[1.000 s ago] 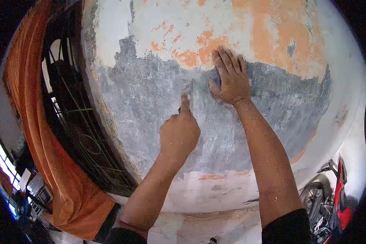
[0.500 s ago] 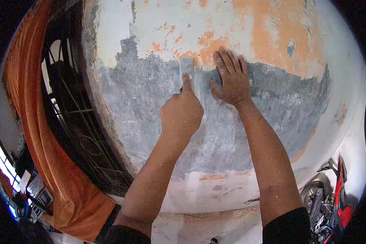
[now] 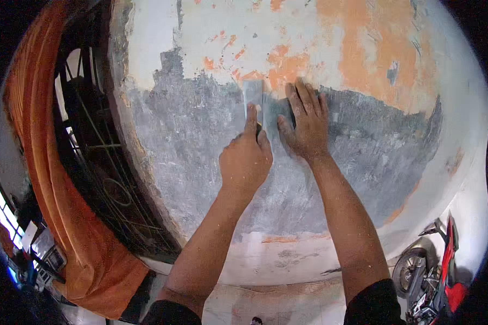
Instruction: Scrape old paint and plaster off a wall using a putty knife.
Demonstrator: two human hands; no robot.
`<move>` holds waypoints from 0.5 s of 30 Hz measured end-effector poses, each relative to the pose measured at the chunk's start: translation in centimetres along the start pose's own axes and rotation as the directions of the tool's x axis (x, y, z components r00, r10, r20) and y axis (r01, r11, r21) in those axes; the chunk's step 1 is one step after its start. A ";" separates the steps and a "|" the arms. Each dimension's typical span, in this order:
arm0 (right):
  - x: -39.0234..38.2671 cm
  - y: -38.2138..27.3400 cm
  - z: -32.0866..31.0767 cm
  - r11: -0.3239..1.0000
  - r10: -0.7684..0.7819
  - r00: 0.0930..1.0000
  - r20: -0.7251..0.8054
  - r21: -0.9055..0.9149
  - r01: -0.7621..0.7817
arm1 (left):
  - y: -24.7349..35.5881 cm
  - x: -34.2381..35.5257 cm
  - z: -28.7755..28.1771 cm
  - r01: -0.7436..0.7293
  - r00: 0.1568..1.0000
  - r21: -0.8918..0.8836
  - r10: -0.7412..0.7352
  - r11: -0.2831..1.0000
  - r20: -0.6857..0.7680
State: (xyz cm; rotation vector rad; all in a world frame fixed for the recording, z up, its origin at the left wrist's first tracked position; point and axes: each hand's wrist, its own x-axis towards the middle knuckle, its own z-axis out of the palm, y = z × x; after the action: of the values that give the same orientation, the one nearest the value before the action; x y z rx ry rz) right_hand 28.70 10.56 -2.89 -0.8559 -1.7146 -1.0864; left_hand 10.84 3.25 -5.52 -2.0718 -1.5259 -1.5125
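Observation:
My left hand (image 3: pixel 245 160) grips a scraper (image 3: pixel 253 93), its index finger stretched along the flat pale blade. The blade lies against the wall (image 3: pixel 282 200), at the ragged border between bare grey plaster and white and orange paint. Just to the right, my right hand (image 3: pixel 308 122) rests on the grey plaster with its fingers stretched upward, fingertips near the orange paint patch (image 3: pixel 288 62). Nothing shows in that hand. The scraper's handle is mostly hidden inside my left fist.
An orange curtain (image 3: pixel 54 189) hangs at the left beside a dark window with a metal grille (image 3: pixel 111 146). A red and black motorcycle (image 3: pixel 436 276) stands at the lower right. White paint covers the wall's lower strip.
My left hand and the scraper have shifted slightly right and down. My right hand has slid a little down, staying flat against the wall. The view has turned slightly.

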 end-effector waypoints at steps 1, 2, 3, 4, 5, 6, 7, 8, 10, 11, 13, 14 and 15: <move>-0.6 -1.0 0.0 0.995 0.078 0.997 -0.005 0.058 -0.077 | -0.7 -0.7 1.0 -0.036 0.999 -0.077 0.035 0.996 -0.009; -1.2 -2.2 0.0 0.981 0.157 0.988 -0.006 0.117 -0.155 | -1.4 -1.0 1.9 -0.036 0.999 -0.074 0.035 0.997 -0.014; -1.2 -3.9 -0.6 0.958 0.205 0.979 0.007 0.206 -0.202 | -2.2 -1.2 2.1 -0.062 0.998 -0.167 0.063 0.984 -0.001; -1.9 -5.3 -0.2 0.956 0.209 0.978 0.004 0.210 -0.206 | -2.9 -1.1 2.1 -0.087 0.995 -0.263 0.095 0.961 0.019; -2.6 -6.5 0.3 0.885 0.259 0.965 0.049 0.388 -0.257 | -3.5 -0.9 2.0 -0.090 0.995 -0.256 0.099 0.962 0.022; -3.2 -7.6 0.2 0.784 0.299 0.949 0.103 0.540 -0.306 | -3.5 -0.6 1.6 -0.022 0.991 -0.377 0.071 0.926 0.117; -3.6 -8.6 0.0 0.784 0.307 0.946 0.103 0.536 -0.313 | -3.4 -0.5 1.2 0.059 0.975 -0.480 0.053 0.875 0.216; -3.9 -9.6 -0.4 0.669 0.359 0.917 0.176 0.636 -0.384 | -3.4 -0.3 0.8 0.056 0.973 -0.480 0.060 0.875 0.223; -4.2 -10.6 -1.0 0.531 0.402 0.882 0.245 0.723 -0.442 | -3.7 0.1 -0.3 0.241 0.905 -0.728 0.122 0.642 0.407; -4.3 -10.9 -1.4 0.572 0.401 0.896 0.190 0.712 -0.407 | -4.3 0.5 -0.2 0.236 0.903 -0.724 0.129 0.648 0.410; -4.1 -12.1 -1.5 0.603 0.416 0.900 0.131 0.701 -0.381 | -5.7 1.2 0.0 -0.185 0.902 -0.661 0.393 0.727 0.180; -3.7 -13.0 -1.6 0.673 0.451 0.876 0.174 0.579 -0.461 | -6.4 1.3 -0.1 -0.190 0.895 -0.656 0.403 0.731 0.190; -3.8 -12.9 -1.9 0.730 0.498 0.840 0.217 0.418 -0.541 | -5.2 1.5 -0.8 -0.098 0.887 -0.606 0.346 0.789 0.307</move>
State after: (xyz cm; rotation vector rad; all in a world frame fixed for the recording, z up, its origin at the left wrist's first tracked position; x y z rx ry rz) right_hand 19.32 3.66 -9.89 -0.9936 -1.5639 -0.2346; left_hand 6.23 6.12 -6.07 -2.9479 -0.8946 -1.6688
